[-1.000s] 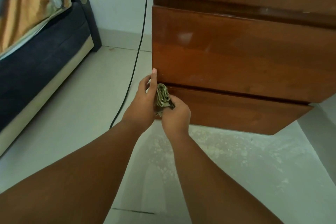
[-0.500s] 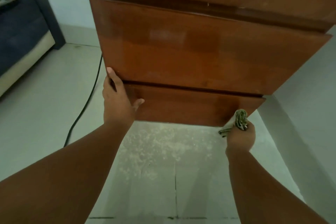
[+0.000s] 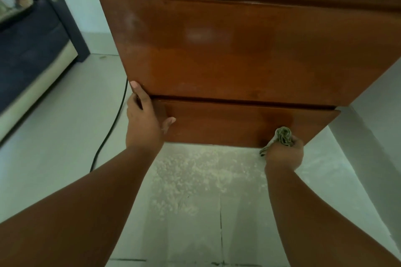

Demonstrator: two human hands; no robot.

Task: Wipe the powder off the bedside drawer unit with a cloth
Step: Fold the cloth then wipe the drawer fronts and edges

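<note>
The brown wooden drawer unit (image 3: 238, 54) fills the upper part of the view, with a tall drawer front above a shorter bottom drawer (image 3: 227, 122). My left hand (image 3: 144, 120) rests flat on the left end of the bottom drawer, fingers apart, fingertips at the corner of the drawer above. My right hand (image 3: 284, 154) is closed on a bunched greenish cloth (image 3: 283, 136) pressed against the lower right part of the bottom drawer. White powder (image 3: 195, 173) lies scattered on the floor below the unit.
A black cable (image 3: 108, 134) runs along the pale tiled floor at the left of the unit. A dark bed frame (image 3: 32, 54) stands at far left. A pale wall with skirting (image 3: 368, 147) borders the unit on the right.
One second ago both hands held the cloth at the bottom drawer's left end. My right hand carried it to the right end, then slightly back left. My left hand stayed at the left end.
</note>
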